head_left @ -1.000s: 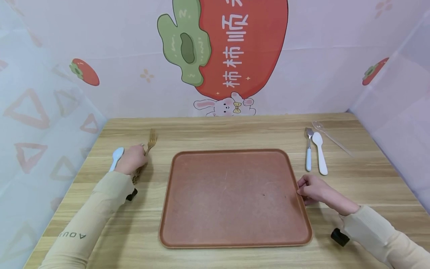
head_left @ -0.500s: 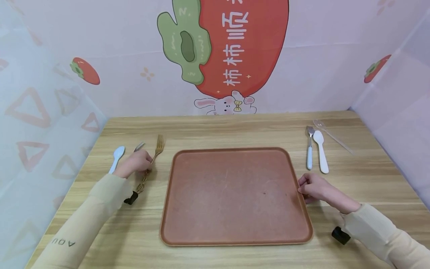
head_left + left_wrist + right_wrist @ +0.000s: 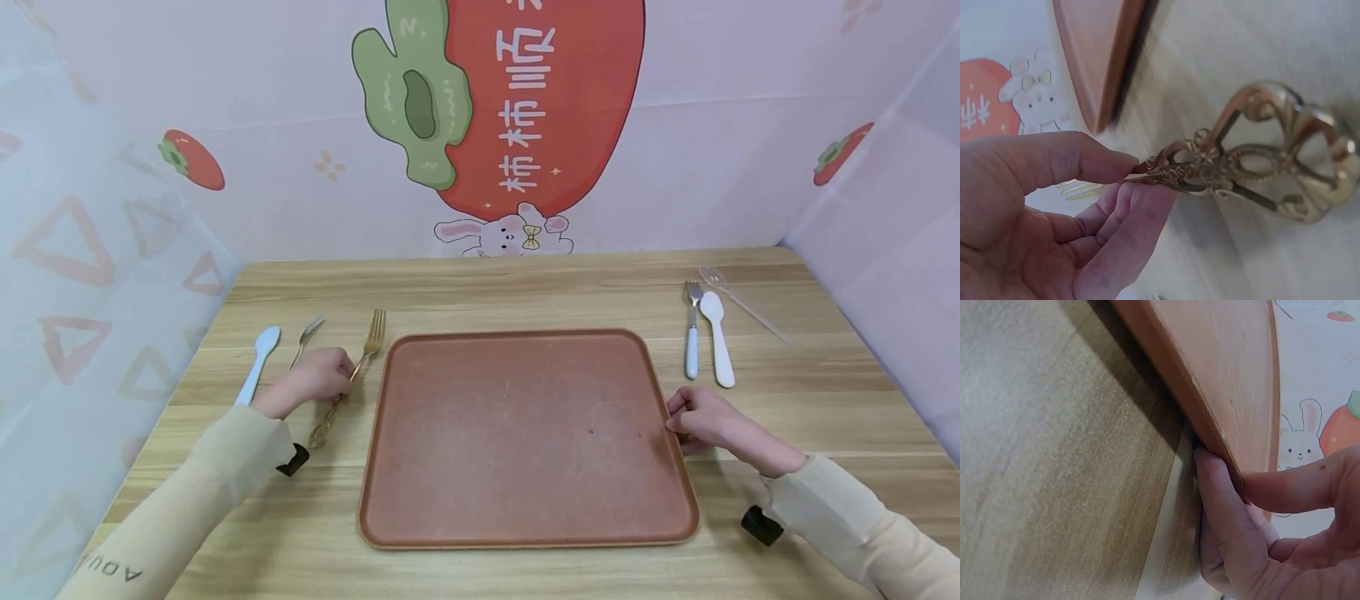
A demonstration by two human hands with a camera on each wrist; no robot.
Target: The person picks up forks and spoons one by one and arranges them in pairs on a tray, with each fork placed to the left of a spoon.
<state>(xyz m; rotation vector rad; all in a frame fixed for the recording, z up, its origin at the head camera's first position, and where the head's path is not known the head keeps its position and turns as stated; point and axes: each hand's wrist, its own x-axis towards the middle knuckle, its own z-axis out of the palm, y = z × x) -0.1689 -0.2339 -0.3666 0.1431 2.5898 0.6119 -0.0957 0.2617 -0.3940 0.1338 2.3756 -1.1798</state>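
Note:
A gold fork [image 3: 374,333] with an ornate openwork handle [image 3: 1260,159] is pinched between the thumb and fingers of my left hand [image 3: 318,375]. Its tines point away toward the back, just left of the brown tray [image 3: 525,540]. Over at the tray's right side, my right hand [image 3: 703,421] grips the rim, thumb on top and fingers curled beneath the edge, as the right wrist view shows. A silver fork [image 3: 309,330] lies partly hidden behind my left hand, and a light blue spoon [image 3: 258,360] rests farther left.
Right of the tray's far corner lie a fork with a light blue handle [image 3: 692,342], a white spoon [image 3: 717,337] and a clear plastic utensil [image 3: 742,304]. Printed cloth walls [image 3: 712,167] border the wooden table [image 3: 525,292] at the back and both sides.
My left hand has moved right and slightly nearer with the gold fork, toward the tray's left edge, uncovering more of the silver fork. My right hand stays at the tray's rim.

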